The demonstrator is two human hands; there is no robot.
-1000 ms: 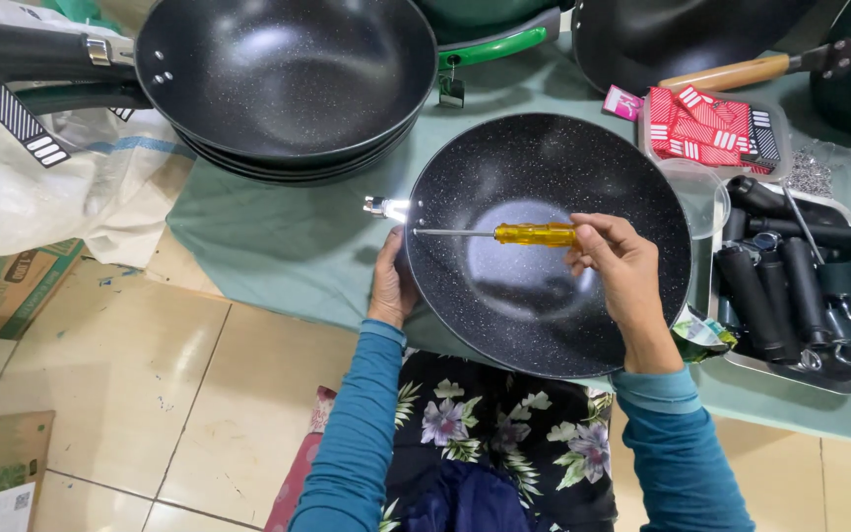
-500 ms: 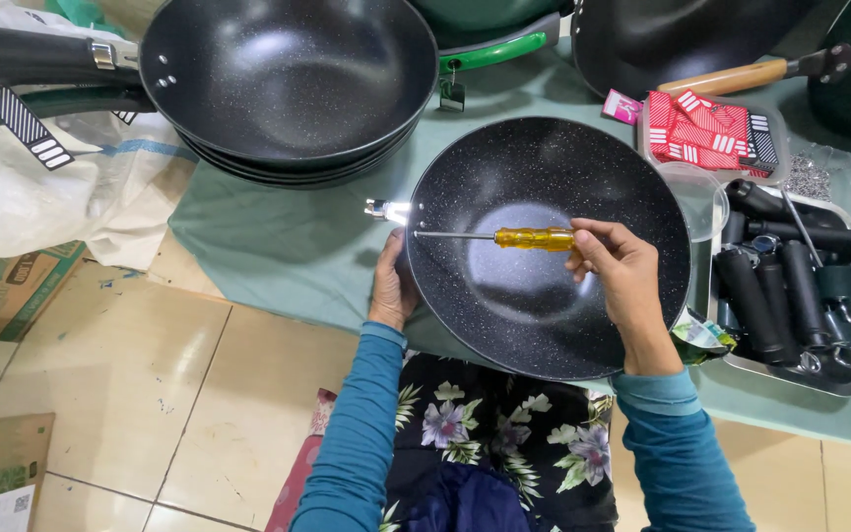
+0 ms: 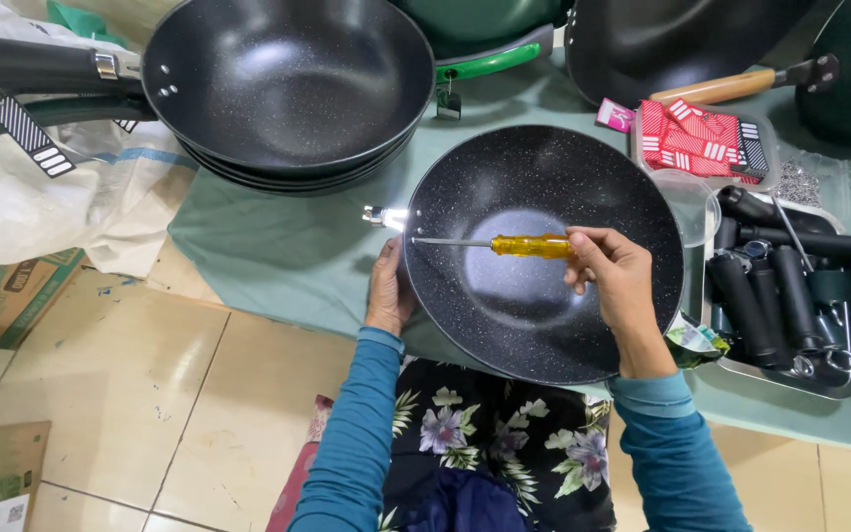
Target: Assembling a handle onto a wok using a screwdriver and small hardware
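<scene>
While our left hand [image 3: 388,292] grips the near-left rim of the speckled black wok [image 3: 544,251], fingers curled around the edge, our right hand [image 3: 615,278] is closed on the yellow handle of a screwdriver [image 3: 504,244], holding it level over the bowl of the pan. From the right hand the steel shaft runs leftward across the wok's inside, and its tip sits at the rim just above the left hand, beside a small shiny metal bracket [image 3: 383,216] that sticks out from the pan's outer wall; we cannot quite tell whether the tip touches a screw there, since glare hides that spot. Just right of the right hand stands a metal tray [image 3: 839,379] filled with black handles [image 3: 760,296], and beyond that hand, farther across the green cloth [image 3: 278,246], lies a clear box of red packets [image 3: 706,133] with a wooden-handled pan [image 3: 731,87] behind it. Up and to the left of the left hand sits a stack of black woks [image 3: 288,89] with their handles already on, pointing left over a white sack [image 3: 41,212]
</scene>
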